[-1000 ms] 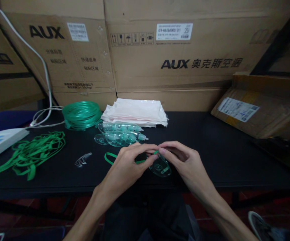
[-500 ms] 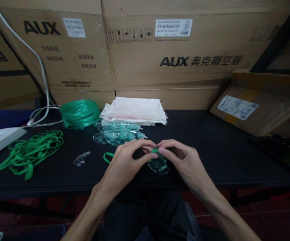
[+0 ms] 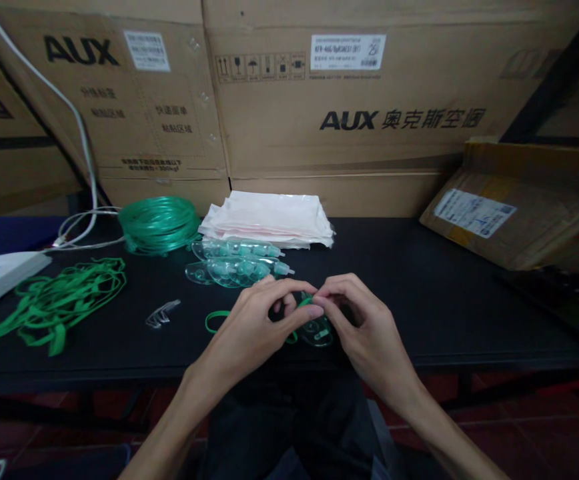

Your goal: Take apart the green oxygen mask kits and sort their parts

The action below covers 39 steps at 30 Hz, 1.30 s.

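Note:
Both hands meet over a clear oxygen mask (image 3: 318,331) near the front of the black table. A green elastic strap (image 3: 303,302) runs at the mask's upper edge, between my fingertips. My left hand (image 3: 259,310) is closed, thumb and index finger pinching the strap. Part of that strap loops out on the table to the left of the wrist. Opposite it, my right hand (image 3: 359,307) pinches at the mask's edge, its fingertips touching those of the left. Fingers hide the exact point where strap and mask meet.
Several clear green masks (image 3: 239,263) lie behind my left hand, with white packets (image 3: 269,217) beyond. To the left are coiled green tubing (image 3: 159,225), tangled green straps (image 3: 77,293), small clear strips (image 3: 163,313) and a white power strip (image 3: 4,277). A taped carton (image 3: 524,207) stands right.
My fingertips have drawn closer together over the strap, and the left thumb has shifted slightly right. A bit of green strap now shows beneath the left thumb.

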Motion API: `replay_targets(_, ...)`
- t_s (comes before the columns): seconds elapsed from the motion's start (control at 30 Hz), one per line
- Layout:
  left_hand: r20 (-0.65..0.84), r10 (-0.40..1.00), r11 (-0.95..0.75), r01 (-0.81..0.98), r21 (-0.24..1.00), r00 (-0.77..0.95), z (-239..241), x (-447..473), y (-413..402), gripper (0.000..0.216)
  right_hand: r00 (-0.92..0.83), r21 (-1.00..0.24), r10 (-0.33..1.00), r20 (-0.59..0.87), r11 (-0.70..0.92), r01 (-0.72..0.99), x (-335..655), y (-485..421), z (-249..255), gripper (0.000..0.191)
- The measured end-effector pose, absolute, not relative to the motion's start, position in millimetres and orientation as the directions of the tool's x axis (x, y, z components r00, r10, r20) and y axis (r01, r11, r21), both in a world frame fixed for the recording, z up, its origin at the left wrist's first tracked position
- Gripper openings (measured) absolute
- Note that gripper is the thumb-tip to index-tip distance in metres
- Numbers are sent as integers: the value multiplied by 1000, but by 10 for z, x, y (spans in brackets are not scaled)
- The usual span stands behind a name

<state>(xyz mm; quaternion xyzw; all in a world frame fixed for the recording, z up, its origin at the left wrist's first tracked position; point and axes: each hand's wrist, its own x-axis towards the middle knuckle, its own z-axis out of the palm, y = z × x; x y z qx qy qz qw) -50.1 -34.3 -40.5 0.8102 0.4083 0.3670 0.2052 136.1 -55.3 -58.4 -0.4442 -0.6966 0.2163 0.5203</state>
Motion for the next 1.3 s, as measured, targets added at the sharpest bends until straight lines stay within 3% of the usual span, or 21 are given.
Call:
replay_targets(0.2,416,815,-578,534,617,402,-400,-512,-341,25,-117,-690,791,600,586,424,1345,-562,-578,12)
replay_targets(0.5,393,820,-570,531,627,416,-394,-499,-379,12,-178,-631,768,615,615,472,1379,-557,-540,15)
replay_targets(1.07,351,851,-524,602,603,390,-377,-497,-418,12,-317,-552,809,495,574,605,1896,-508,-273,14)
replay_targets(1.3,331,860,-507,571,646,389,-371,-509,-404,13,-308,-608,855,417,514,605,1963,-527,-250,13)
